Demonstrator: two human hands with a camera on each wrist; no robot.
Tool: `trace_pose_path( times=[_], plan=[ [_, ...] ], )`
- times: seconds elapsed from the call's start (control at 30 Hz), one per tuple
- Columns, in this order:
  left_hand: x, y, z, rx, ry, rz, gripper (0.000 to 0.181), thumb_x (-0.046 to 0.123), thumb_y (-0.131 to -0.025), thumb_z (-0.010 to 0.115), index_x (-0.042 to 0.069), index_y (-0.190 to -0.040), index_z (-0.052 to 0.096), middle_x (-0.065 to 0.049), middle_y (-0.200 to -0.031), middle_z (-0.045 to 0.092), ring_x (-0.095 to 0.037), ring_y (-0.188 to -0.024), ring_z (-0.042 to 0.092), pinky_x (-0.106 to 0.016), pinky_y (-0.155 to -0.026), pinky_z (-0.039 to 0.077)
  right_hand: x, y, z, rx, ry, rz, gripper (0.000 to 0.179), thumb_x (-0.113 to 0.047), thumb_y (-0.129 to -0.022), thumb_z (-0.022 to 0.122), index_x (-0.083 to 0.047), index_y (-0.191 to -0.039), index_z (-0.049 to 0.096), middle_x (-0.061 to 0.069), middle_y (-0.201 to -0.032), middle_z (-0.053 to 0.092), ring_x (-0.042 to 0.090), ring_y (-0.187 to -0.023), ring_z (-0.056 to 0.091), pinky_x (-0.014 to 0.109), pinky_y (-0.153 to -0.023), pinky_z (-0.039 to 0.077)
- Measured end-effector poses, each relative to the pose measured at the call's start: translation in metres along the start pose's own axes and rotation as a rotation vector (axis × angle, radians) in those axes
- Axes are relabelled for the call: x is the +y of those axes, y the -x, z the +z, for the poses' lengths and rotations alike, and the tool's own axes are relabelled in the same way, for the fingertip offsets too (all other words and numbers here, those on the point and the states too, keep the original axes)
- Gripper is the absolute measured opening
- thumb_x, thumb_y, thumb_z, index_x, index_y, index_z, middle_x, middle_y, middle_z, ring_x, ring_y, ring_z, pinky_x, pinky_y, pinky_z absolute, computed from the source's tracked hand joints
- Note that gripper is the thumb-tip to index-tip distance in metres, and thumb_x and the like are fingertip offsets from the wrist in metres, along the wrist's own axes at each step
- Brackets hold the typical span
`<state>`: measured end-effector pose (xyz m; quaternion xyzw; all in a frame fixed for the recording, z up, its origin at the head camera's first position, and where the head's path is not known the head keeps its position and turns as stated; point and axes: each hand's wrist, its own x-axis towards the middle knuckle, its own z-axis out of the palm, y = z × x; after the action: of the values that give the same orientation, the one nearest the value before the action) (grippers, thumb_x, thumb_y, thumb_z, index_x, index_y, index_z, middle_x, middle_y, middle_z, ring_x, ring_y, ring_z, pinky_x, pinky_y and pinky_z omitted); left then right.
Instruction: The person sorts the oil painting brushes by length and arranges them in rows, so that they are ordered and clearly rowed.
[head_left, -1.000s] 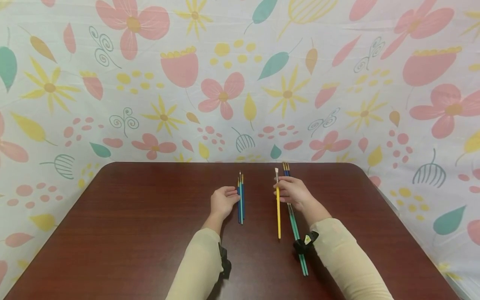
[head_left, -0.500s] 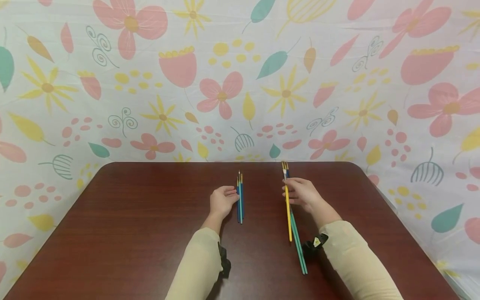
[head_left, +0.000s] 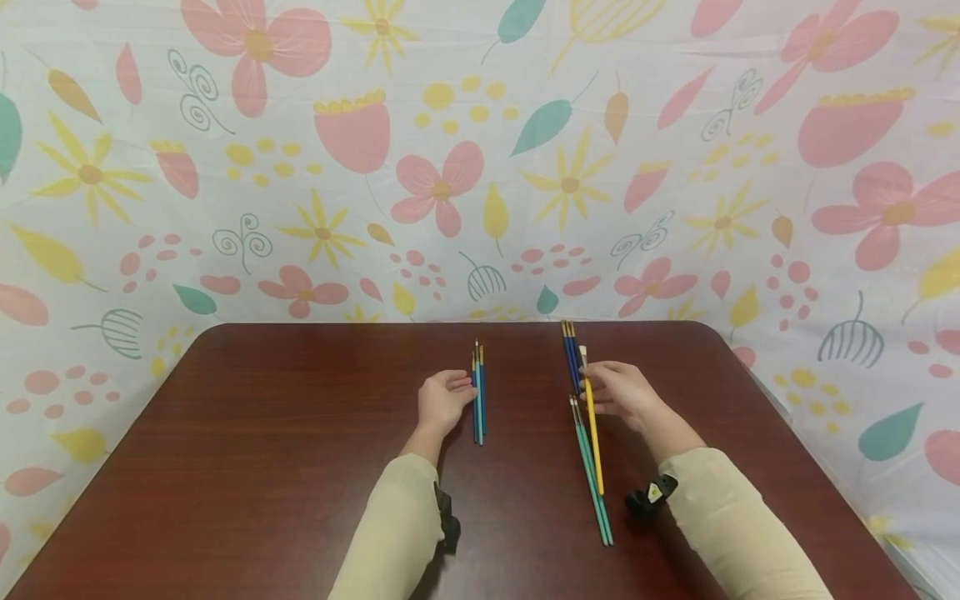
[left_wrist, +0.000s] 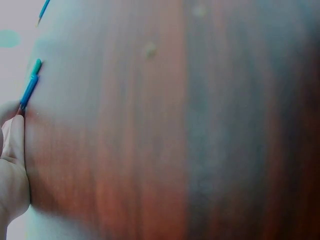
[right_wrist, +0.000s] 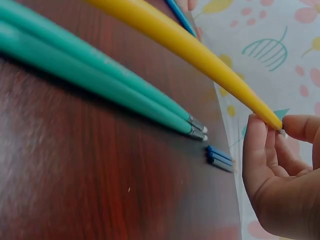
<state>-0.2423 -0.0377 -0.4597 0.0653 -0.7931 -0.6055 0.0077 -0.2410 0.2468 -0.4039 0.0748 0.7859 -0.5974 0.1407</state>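
Note:
In the head view, my right hand pinches a yellow paintbrush near its ferrule, bristles pointing away from me. The right wrist view shows thumb and fingertips on the yellow handle, which is lifted above the table. Beneath or beside it lie two green paintbrushes, and farther back are several dark blue paintbrushes. My left hand rests on the table, its fairly straight fingertips against a small group of blue and light-blue paintbrushes. The left wrist view shows that hand only at its edge.
The dark reddish-brown table has rounded far corners. Right behind its far edge hangs a floral-print cloth. A black wrist device sits on my right sleeve, and another on the left.
My right hand has moved right with the yellow paintbrush, from left of the green paintbrushes to over them, and a little toward me. The left hand stays beside its group.

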Motion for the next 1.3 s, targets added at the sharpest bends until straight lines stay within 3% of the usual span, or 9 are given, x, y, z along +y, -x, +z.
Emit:
trace_pose_path(
  times=[0.2, 0.57, 1.3],
  plan=[
    [0.000, 0.000, 0.000, 0.004, -0.013, 0.005, 0.034, 0.013, -0.085, 0.070, 0.003, -0.116, 0.064, -0.012, -0.109, 0.070, -0.025, -0.103, 0.067, -0.037, -0.089, 0.054, 0.003, 0.006, -0.005, -0.017, 0.027, -0.006, 0.052, -0.029, -0.099, 0.046, 0.005, -0.138, 0.041, 0.027, -0.127, 0.054, 0.021, -0.093, 0.067, 0.028, -0.068, 0.057],
    [-0.002, -0.002, 0.000, 0.003, -0.008, 0.000, 0.034, 0.013, -0.084, 0.071, 0.004, -0.116, 0.064, -0.011, -0.110, 0.070, -0.024, -0.103, 0.067, -0.037, -0.089, 0.054, 0.012, 0.011, -0.009, -0.014, 0.012, 0.019, 0.051, -0.027, -0.097, 0.050, 0.007, -0.134, 0.043, 0.016, -0.109, 0.066, 0.015, -0.082, 0.066, 0.029, -0.066, 0.057],
    [0.001, 0.000, 0.000, 0.007, -0.004, -0.007, 0.033, 0.013, -0.085, 0.070, 0.004, -0.116, 0.064, -0.012, -0.110, 0.070, -0.024, -0.103, 0.067, -0.037, -0.090, 0.054, 0.030, 0.018, -0.009, -0.030, 0.071, 0.025, 0.053, -0.028, -0.095, 0.055, 0.010, -0.131, 0.046, 0.020, -0.112, 0.063, 0.015, -0.083, 0.066, 0.032, -0.071, 0.058]
  ],
)
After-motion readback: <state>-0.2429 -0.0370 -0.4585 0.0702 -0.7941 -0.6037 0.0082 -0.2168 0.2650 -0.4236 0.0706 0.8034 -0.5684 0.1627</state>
